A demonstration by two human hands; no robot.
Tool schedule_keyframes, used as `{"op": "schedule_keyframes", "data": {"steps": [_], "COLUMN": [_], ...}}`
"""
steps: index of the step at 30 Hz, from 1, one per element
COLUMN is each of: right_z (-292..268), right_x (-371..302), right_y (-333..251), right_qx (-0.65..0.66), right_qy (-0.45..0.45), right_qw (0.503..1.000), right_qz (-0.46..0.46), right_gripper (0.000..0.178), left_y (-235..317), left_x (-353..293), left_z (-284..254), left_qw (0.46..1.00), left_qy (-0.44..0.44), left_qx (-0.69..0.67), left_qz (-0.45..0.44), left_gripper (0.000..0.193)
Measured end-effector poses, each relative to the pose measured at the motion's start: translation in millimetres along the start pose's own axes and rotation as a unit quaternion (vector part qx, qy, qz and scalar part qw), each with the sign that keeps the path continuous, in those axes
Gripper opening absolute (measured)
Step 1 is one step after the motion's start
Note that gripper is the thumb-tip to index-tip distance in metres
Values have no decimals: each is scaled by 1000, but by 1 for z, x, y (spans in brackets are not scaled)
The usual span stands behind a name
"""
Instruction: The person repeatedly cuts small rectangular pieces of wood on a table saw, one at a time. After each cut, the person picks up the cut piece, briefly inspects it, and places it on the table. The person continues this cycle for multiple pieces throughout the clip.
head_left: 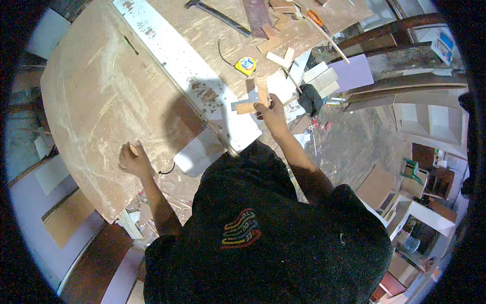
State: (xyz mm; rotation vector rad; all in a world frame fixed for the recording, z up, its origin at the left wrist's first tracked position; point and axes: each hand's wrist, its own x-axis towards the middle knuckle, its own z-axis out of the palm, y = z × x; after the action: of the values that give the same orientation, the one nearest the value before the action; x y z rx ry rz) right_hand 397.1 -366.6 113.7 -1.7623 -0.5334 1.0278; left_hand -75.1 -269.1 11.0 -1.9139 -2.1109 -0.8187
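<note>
The L-piece (247, 108), pale tan wood with flat faces and straight edges, is pinched near its corner by my right grip (273, 115), one arm reaching left over the smooth white board (169, 49), the other pointing away from me. My left grip (135, 160) curls loosely above the dusty, scuffed wooden desk (96, 109); whether it holds anything, I cannot tell.
</note>
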Motion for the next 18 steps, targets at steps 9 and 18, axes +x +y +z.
{"op": "schedule_keyframes", "data": {"steps": [9, 18], "right_z": [-111, -156], "right_x": [145, 205], "right_y": [25, 18], "right_qx": [-177, -137], "right_qy": [90, 89], "right_qw": [976, 972], "right_qz": [-91, -169], "right_gripper": [53, 53], "left_y": [146, 482], "left_x": [15, 42], "left_z": [-5, 89], "left_qw": [991, 838], "left_qy": [33, -303], "left_qx": [-105, -357], "left_qz": [73, 281], "left_gripper": [40, 31]}}
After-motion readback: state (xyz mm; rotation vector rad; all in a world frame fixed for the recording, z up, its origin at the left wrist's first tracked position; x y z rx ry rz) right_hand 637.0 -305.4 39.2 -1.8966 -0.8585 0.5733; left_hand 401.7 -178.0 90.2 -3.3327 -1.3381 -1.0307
